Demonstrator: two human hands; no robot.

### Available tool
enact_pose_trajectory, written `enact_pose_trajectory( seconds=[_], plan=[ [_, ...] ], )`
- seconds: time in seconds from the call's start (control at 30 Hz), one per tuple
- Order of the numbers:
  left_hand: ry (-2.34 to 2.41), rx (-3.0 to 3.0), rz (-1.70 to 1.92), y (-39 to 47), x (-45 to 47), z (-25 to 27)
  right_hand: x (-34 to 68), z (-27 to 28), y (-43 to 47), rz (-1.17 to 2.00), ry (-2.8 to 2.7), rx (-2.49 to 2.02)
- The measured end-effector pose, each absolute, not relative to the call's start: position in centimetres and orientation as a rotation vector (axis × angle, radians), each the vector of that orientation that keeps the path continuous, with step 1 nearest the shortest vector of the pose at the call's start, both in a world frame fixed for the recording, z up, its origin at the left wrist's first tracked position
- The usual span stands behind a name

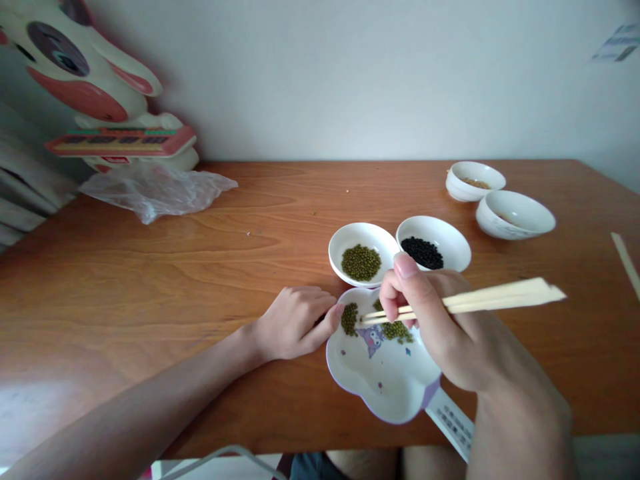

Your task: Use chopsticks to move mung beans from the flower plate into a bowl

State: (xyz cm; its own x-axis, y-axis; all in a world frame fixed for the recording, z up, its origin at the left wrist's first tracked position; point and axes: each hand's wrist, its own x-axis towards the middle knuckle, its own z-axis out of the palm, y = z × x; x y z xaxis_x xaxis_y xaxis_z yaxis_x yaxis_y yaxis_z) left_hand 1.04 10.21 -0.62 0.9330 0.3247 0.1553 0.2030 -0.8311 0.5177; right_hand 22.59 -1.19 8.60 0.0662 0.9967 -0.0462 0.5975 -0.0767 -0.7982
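Observation:
My right hand (440, 320) grips a pair of pale wooden chopsticks (500, 297). The chopstick tips reach into a white flower-shaped dish (390, 390) with a purple rim and a cartoon print, beside green mung beans (349, 320). A second group of mung beans (397, 331) lies under the chopsticks, partly hidden by my fingers. On the dish's left rim rests the thumb of my left hand (300, 320), its other fingers curled at the outer edge. Touching the dish's far side is a white bowl (341, 235) of mung beans. Beside it stands a bowl (457, 248) of black beans.
Two more white bowls (463, 190) (517, 227) stand at the back right; one holds something yellowish. A plastic bag (160, 193) and a toy keyboard figure (125, 127) occupy the back left. A pale stick (626, 263) lies at the right. A cable (225, 452) hangs by the front edge.

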Motion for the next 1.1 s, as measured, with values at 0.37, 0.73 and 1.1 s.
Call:
enact_pose_trajectory(
  seconds=[0.37, 0.73, 1.1],
  plan=[
    [0.392, 2.587, 0.314, 10.1, 1.1, -0.7, 22.6, 8.9, -1.2, 0.777, -1.597, -1.658],
    [0.39, 2.591, 0.336, 10.1, 1.0, -0.7, 25.0, 9.2, -1.7, 0.298, -1.154, -1.454],
    [0.387, 2.589, 0.324, 10.2, 0.9, -0.7, 23.9, 9.6, -2.0, 0.631, -1.294, -1.574]
  ],
)
